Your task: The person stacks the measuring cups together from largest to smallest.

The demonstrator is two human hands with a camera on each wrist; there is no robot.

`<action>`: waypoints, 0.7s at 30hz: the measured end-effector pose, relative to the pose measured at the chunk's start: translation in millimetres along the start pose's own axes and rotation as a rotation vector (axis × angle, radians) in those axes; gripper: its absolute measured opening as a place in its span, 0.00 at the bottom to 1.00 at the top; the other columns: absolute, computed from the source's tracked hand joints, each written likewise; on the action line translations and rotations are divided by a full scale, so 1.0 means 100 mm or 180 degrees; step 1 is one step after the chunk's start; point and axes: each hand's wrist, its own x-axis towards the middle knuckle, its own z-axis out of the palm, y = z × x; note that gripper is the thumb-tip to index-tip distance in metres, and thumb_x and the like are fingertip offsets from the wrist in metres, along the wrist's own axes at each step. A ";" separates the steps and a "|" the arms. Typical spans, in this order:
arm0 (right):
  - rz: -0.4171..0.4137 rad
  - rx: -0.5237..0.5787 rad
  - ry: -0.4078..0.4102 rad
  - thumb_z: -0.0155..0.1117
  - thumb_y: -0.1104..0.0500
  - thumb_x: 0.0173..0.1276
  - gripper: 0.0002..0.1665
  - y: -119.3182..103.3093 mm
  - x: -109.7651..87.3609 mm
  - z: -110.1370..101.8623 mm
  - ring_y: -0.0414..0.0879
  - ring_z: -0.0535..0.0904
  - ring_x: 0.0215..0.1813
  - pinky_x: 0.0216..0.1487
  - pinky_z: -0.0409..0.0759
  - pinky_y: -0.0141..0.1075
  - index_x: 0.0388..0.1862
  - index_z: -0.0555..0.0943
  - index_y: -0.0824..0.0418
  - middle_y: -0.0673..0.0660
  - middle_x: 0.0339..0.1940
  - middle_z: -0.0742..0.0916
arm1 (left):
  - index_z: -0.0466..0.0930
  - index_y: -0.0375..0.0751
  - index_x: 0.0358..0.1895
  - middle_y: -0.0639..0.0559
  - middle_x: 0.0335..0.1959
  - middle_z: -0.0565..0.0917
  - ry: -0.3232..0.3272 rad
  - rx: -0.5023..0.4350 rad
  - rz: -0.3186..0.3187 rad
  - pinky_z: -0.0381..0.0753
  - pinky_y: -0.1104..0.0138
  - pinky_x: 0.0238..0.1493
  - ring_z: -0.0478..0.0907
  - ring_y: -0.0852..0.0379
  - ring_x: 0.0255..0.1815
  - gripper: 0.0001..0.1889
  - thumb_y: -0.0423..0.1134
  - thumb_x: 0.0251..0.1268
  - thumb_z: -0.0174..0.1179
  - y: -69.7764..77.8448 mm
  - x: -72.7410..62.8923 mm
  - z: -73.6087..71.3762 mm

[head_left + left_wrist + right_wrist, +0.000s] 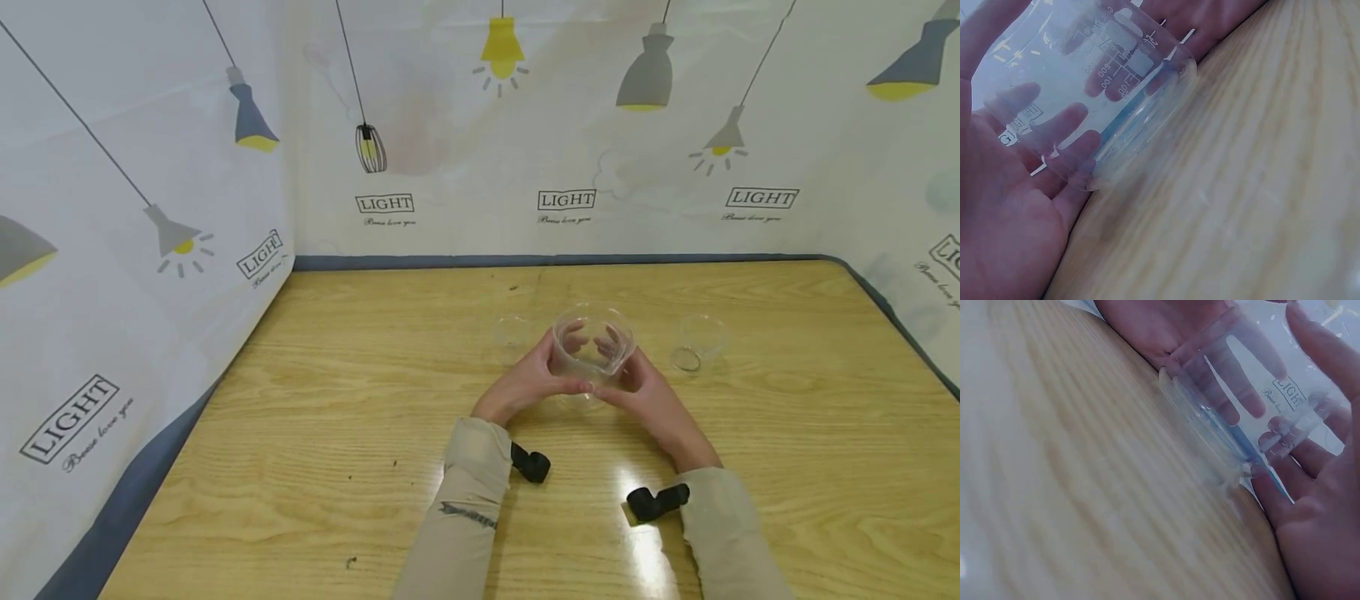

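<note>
A large clear beaker stands between both hands near the middle of the table. My left hand grips it from the left, with the fingers round the far side and the thumb at the front. From the right, my right hand holds it the same way, and the two thumb tips nearly meet. Printed white measuring marks show on the beaker in the left wrist view. Its base is right at the wood in both wrist views, and fingers show through the clear wall in the right one.
A small clear vessel stands just left of the hands. Another clear vessel, with a round base towards me, is off to the right. White lamp-patterned sheeting walls the table at the back and sides.
</note>
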 end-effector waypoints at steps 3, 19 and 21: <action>0.0000 0.0047 0.0078 0.57 0.56 0.64 0.38 0.06 -0.01 -0.04 0.47 0.56 0.67 0.61 0.59 0.34 0.70 0.52 0.45 0.51 0.67 0.64 | 0.47 0.54 0.69 0.43 0.67 0.56 0.0006 -0.0023 -0.0002 0.62 0.66 0.57 0.53 0.50 0.67 0.45 0.39 0.50 0.66 0.00 0.01 0.00; 0.0194 0.0298 0.0846 0.48 0.45 0.68 0.29 0.06 -0.05 -0.06 0.42 0.77 0.49 0.51 0.68 0.26 0.65 0.62 0.54 0.57 0.60 0.73 | 0.48 0.59 0.68 0.51 0.66 0.59 0.0105 0.0009 -0.0129 0.63 0.65 0.57 0.56 0.56 0.66 0.45 0.40 0.48 0.67 0.00 0.01 0.00; 0.0161 0.0367 0.0935 0.50 0.46 0.67 0.29 0.08 -0.05 -0.06 0.42 0.78 0.48 0.50 0.69 0.27 0.63 0.64 0.55 0.57 0.57 0.75 | 0.48 0.60 0.68 0.51 0.66 0.59 0.0096 0.0015 -0.0140 0.64 0.65 0.56 0.56 0.56 0.66 0.45 0.41 0.48 0.67 0.00 0.01 0.00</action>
